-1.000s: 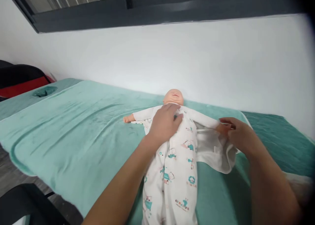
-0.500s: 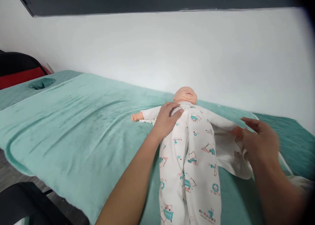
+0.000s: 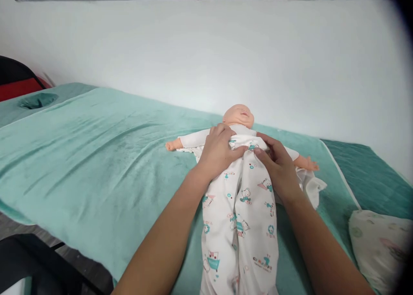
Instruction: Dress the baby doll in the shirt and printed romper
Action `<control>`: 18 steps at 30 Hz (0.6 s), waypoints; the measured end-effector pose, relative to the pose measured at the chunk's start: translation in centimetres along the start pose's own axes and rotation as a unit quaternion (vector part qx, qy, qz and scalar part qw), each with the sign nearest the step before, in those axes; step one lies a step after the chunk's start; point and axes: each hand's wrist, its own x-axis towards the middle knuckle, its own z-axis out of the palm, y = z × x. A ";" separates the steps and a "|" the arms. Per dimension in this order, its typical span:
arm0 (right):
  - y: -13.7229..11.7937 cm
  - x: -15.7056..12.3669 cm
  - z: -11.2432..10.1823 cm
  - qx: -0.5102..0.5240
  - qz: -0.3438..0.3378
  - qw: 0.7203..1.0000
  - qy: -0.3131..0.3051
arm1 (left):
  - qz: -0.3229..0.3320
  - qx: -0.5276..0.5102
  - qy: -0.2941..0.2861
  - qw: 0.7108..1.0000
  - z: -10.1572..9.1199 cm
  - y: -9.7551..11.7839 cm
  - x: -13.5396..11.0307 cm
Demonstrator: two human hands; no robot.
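Note:
A baby doll (image 3: 240, 115) lies on its back, arms spread, in a white long-sleeved top (image 3: 195, 138). White baby pants (image 3: 240, 213) with a teddy-bear print lie along the front of its body, their upper edge at its chest. My left hand (image 3: 217, 153) grips that edge on the left side, thumb pointing inward. On the other side my right hand (image 3: 277, 163) pinches the same edge between thumb and fingers. Crumpled white cloth (image 3: 311, 185) sits below the doll's arm on the right. The doll's legs are out of sight.
A light green plush blanket (image 3: 106, 157) covers a bed with a face hole (image 3: 38, 100) at its far left. A printed white bundle (image 3: 380, 247) rests at the right. The white wall (image 3: 161, 49) runs behind, and a black chair (image 3: 35, 260) stands lower left.
My right hand has left the doll's arm and white cloth on the right and come inward to the pants' upper edge. That edge is now lifted and folded. The view has shifted slightly.

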 end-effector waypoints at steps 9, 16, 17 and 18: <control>0.4 0.4 -0.7 -0.051 -0.148 0.984 -0.084 | 0.148 0.104 0.080 0.980 0.5 1.1 -1.4; 0.3 0.2 -0.3 -0.075 -0.186 0.978 -0.061 | 0.194 0.100 0.147 0.965 1.0 1.1 -1.9; 0.3 0.1 -0.3 -0.081 -0.197 0.975 -0.056 | 0.191 0.094 0.152 0.965 1.0 1.1 -1.9; 0.3 0.0 -0.3 -0.085 -0.207 0.973 -0.051 | 0.185 0.091 0.155 0.966 1.0 1.1 -2.0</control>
